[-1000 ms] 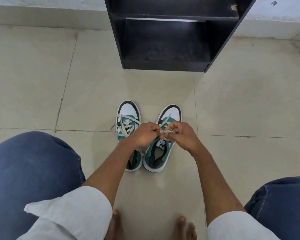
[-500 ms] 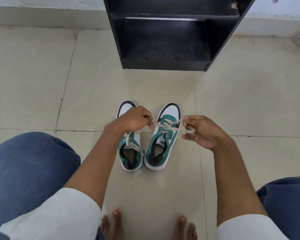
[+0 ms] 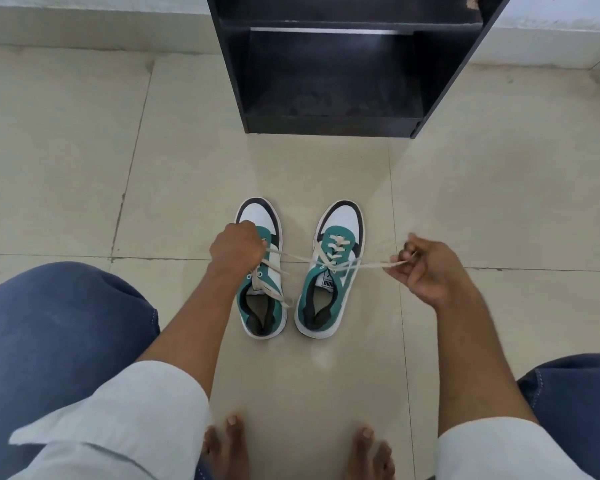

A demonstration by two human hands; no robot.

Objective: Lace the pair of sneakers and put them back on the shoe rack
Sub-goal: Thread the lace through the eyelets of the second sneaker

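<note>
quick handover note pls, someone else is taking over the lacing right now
Left hand: closed on one lace end, over the left sneaker.
Right hand: pinching the other end, pulled out to the right.
Both ends come from the right sneaker and are taut.
Both sneakers stand on the floor before the shoe rack.
Done: the right sneaker looks laced through.
Left: tie it, finish the left sneaker's loose lace, shelve the pair.

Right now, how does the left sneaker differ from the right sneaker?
The right sneaker's lace ends are pulled taut sideways by the left hand and right hand; the left sneaker's lace lies slack. The right sneaker points slightly rightward; the left sneaker points straight ahead. Both are teal and white, upright on the floor.
</note>
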